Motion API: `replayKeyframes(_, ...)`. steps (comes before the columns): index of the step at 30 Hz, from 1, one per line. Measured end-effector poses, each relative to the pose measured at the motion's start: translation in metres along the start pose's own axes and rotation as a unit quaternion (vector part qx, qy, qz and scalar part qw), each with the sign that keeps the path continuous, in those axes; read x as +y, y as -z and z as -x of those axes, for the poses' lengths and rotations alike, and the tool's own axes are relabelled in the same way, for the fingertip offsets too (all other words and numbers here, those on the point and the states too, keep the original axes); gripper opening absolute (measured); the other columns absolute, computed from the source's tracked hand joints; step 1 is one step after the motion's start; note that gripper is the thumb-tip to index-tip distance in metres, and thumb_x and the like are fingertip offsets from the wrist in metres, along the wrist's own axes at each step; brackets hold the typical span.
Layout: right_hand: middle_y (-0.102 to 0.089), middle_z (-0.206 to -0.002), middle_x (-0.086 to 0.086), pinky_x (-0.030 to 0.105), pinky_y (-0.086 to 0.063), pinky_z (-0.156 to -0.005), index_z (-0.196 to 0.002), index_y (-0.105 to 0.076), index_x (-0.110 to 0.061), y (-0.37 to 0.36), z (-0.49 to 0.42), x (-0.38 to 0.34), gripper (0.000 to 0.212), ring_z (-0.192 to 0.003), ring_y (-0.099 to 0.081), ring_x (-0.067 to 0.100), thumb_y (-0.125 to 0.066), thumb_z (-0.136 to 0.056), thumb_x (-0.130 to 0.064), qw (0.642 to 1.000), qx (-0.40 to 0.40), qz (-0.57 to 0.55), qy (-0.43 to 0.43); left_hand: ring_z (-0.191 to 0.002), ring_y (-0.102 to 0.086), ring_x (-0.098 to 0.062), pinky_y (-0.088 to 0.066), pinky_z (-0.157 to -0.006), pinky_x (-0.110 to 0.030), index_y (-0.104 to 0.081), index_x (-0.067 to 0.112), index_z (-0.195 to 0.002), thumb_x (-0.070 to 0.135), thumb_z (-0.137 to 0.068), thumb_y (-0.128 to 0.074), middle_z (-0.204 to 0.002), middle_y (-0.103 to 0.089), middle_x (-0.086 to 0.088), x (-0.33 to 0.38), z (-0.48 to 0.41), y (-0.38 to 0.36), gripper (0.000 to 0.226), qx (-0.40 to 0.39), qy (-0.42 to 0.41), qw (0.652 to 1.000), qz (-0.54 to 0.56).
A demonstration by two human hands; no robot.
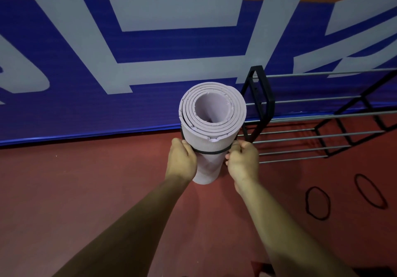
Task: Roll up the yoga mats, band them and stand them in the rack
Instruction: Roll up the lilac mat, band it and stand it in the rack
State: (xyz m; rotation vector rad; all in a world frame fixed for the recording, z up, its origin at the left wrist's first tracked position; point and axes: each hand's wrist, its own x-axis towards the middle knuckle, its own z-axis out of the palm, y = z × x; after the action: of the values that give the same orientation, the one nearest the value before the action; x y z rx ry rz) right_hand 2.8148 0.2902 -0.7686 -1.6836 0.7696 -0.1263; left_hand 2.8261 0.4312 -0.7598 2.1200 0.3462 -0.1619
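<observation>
While both hands are on it, one rolled lilac mat point(209, 145) stands upright on the red floor point(86, 190), open end facing up, about five wraps visible in the coil. It sits just left of the rack point(261, 102) and outside it; from this angle I can't tell whether it touches the black end frame.

Bands: 3 total.
- 1 black band point(211, 152) stretched round the mat a little below its top rim.
- 2 loose bands on the floor to the right, well apart from the mat: nearer loop point(315, 187), farther loop point(363, 175). They lie flat and do not touch each other.

Hands: 2, both on the stretched band.
- left hand point(182, 158): fingers curled, pinching the band at the mat's left side.
- right hand point(242, 160): fingers curled round the band at the mat's right side, knuckles up.

Rack: 1, black frames, seven metal rods that I can count, running off to the right. No mats in the visible part.

Behind: blue wall banner point(86, 61) with large grey lettering, reaching down to the floor line.
</observation>
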Motion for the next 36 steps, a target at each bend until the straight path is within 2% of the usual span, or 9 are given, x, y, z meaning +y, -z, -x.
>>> replayKeyframes(4,-0.059,-0.061,0.002,0.035,-0.049,-0.065,-0.094,-0.065,-0.004,-0.004,-0.001,0.007,0.025,-0.058,-0.054,0.015,-0.044,-0.101,-0.015,0.999,-0.001,0.007,-0.036,-0.070,-0.043,-0.012,-0.029,-0.054,-0.018,-0.034,0.017,-0.080,0.023,-0.109,-0.028,-0.082,-0.048,-0.001,-0.004,0.001,-0.001,0.030,-0.007,0.021,1.000,-0.014)
replayKeyframes(6,-0.057,-0.060,0.001,0.033,-0.047,-0.059,-0.088,-0.062,-0.005,-0.002,0.001,0.004,0.024,-0.055,-0.052,0.013,-0.043,-0.101,-0.014,1.000,-0.005,-0.001,-0.029,-0.071,-0.043,-0.012,-0.031,-0.056,-0.019,-0.035,0.018,-0.080,0.024,-0.109,-0.029,-0.082,-0.049,0.000,-0.003,0.001,0.001,0.030,0.001,0.010,1.000,-0.004)
replayKeyframes(10,-0.049,-0.068,0.001,0.023,-0.038,-0.046,-0.086,-0.055,-0.012,0.003,0.007,-0.013,0.021,-0.049,-0.043,0.009,-0.042,-0.103,-0.012,0.995,-0.009,-0.091,-0.039,-0.077,-0.048,-0.008,-0.030,-0.071,-0.030,-0.042,0.017,-0.085,0.033,-0.109,-0.030,-0.088,-0.054,0.003,0.006,-0.007,0.009,0.031,0.026,0.020,0.998,0.047)
replayKeyframes(13,-0.048,-0.067,-0.002,0.019,-0.035,-0.041,-0.089,-0.055,-0.011,0.003,0.005,-0.020,0.023,-0.044,-0.041,0.004,-0.045,-0.106,-0.020,0.991,-0.003,-0.127,-0.048,-0.076,-0.048,-0.007,-0.034,-0.066,-0.029,-0.047,0.013,-0.091,0.036,-0.108,-0.032,-0.089,-0.056,0.002,0.010,-0.015,0.012,0.032,0.026,0.040,0.995,0.082)
replayKeyframes(17,-0.048,-0.064,0.000,0.020,-0.040,-0.043,-0.087,-0.058,-0.014,0.000,-0.002,-0.016,0.022,-0.047,-0.045,0.006,-0.045,-0.105,-0.016,0.994,-0.013,-0.100,-0.044,-0.085,-0.049,-0.016,-0.036,-0.072,-0.030,-0.044,0.015,-0.086,0.030,-0.108,-0.033,-0.098,-0.055,-0.006,0.004,-0.023,0.009,0.029,0.000,0.029,0.997,0.073)
replayKeyframes(22,-0.055,-0.059,0.000,0.038,-0.047,-0.061,-0.080,-0.060,-0.016,-0.004,-0.008,-0.003,0.029,-0.057,-0.052,0.015,-0.042,-0.104,-0.016,1.000,-0.010,-0.017,-0.023,-0.083,-0.044,-0.009,-0.031,-0.080,-0.025,-0.044,0.013,-0.089,0.023,-0.109,-0.030,-0.105,-0.047,-0.005,-0.004,-0.025,0.005,0.026,0.000,0.005,1.000,0.029)
replayKeyframes(28,-0.052,-0.055,-0.006,0.031,-0.041,-0.054,-0.095,-0.065,-0.013,-0.008,-0.017,0.007,0.025,-0.046,-0.048,0.007,-0.042,-0.103,-0.014,0.997,-0.015,-0.035,-0.066,-0.090,-0.045,-0.017,-0.032,-0.081,-0.028,-0.044,0.010,-0.091,0.024,-0.109,-0.028,-0.106,-0.049,-0.008,-0.011,-0.031,-0.004,0.027,-0.002,0.021,1.000,0.015)
replayKeyframes(33,-0.051,-0.070,0.001,0.021,-0.035,-0.045,-0.094,-0.059,-0.014,-0.001,-0.020,-0.006,0.016,-0.050,-0.043,0.009,-0.045,-0.101,-0.009,0.988,0.002,-0.131,-0.083,-0.089,-0.055,-0.024,-0.044,-0.079,-0.039,-0.051,0.012,-0.089,0.031,-0.105,-0.036,-0.093,-0.061,-0.003,-0.013,-0.040,0.002,0.029,0.000,0.037,0.996,0.087)
replayKeyframes(36,-0.063,-0.079,-0.004,0.022,-0.045,-0.057,-0.108,-0.067,-0.019,0.002,-0.028,-0.019,0.019,-0.063,-0.055,0.009,-0.050,-0.105,-0.026,0.981,-0.007,-0.179,-0.077,-0.088,-0.059,-0.014,-0.050,-0.086,-0.040,-0.058,0.023,-0.094,0.044,-0.102,-0.039,-0.091,-0.064,0.010,-0.003,-0.048,0.007,0.030,0.004,0.046,0.985,0.166)
